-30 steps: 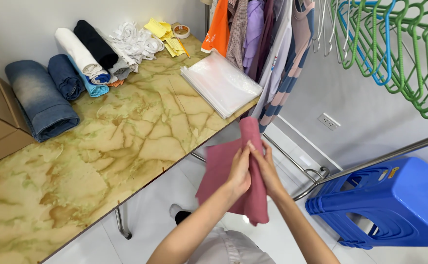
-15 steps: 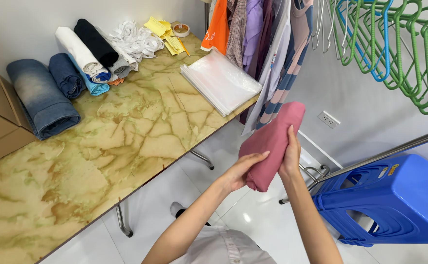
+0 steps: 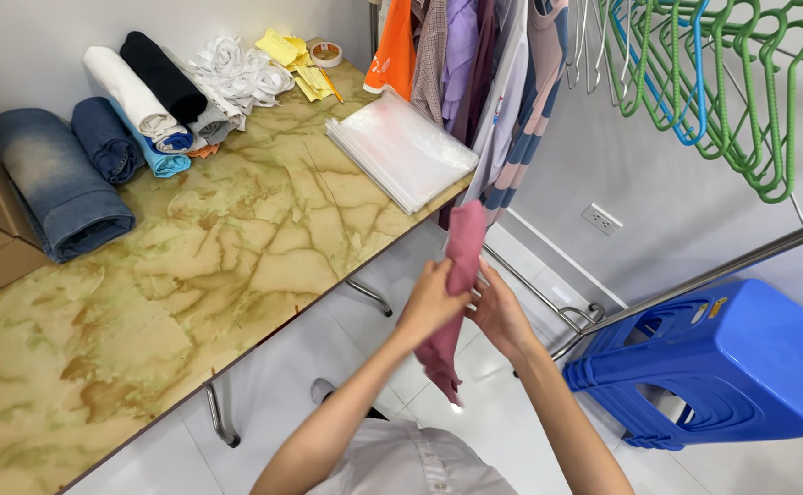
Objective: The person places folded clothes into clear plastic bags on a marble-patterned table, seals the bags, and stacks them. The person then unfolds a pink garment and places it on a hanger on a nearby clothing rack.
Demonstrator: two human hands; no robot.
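I held the pink cloth point(image 3: 457, 284) in front of me, off the edge of the marble-patterned table point(image 3: 191, 275) and above the white floor. My left hand point(image 3: 431, 302) had its fingers wrapped around the middle of the cloth, clamped on it, with my forearm rising from the lower left toward it and the wrist bent slightly inward. My right hand point(image 3: 502, 316) sat just beside the left, palm turned toward it, fingertips touching the cloth at the same height; its fingers were partly spread and pressed against the fabric, and how firmly they gripped I could not tell. My right forearm came up from the lower right, so both arms met in a narrow V at the cloth.

The cloth stood nearly upright as a long narrow roll or fold, one end pointing up past my hands toward the stack of clear plastic bags point(image 3: 401, 147) at the table's edge, the other end hanging loose below my left hand.

At the far side of the table lay rolled jeans point(image 3: 62, 183) and other rolled garments point(image 3: 140, 87). To my right stood stacked blue plastic stools point(image 3: 722, 367), and green hangers point(image 3: 722, 82) hung above them on the rail.
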